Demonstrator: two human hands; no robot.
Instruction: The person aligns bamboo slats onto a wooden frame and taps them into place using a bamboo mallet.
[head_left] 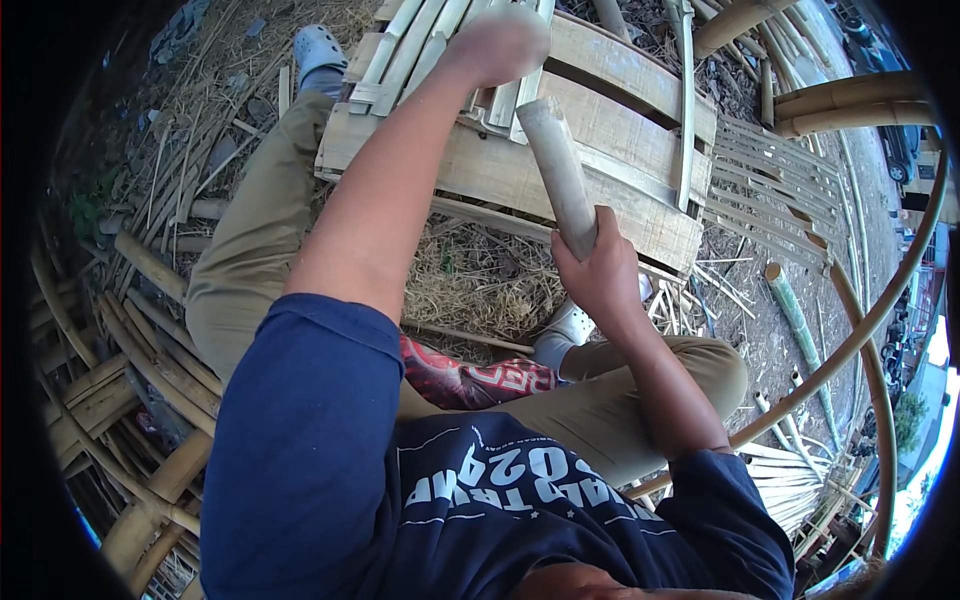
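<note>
My right hand (602,268) is wrapped round the lower end of a short, thick, pale wooden club (557,175). The club is tilted, its blunt far end above the near edge of a low plank bench (480,165). My left arm reaches forward over the bench, and my left hand (505,45) is above pale split bamboo strips (412,50) lying side by side there. That hand is blurred, so its fingers and anything in them cannot be made out. A loose strip (687,110) lies across the bench's right part.
Straw and shavings (480,280) cover the ground under the bench. Slatted bamboo panels (770,180) lie to the right, beside a green bamboo pole (795,310). A curved bamboo pole (890,305) arches on the right. Bamboo pieces (150,370) are heaped at left.
</note>
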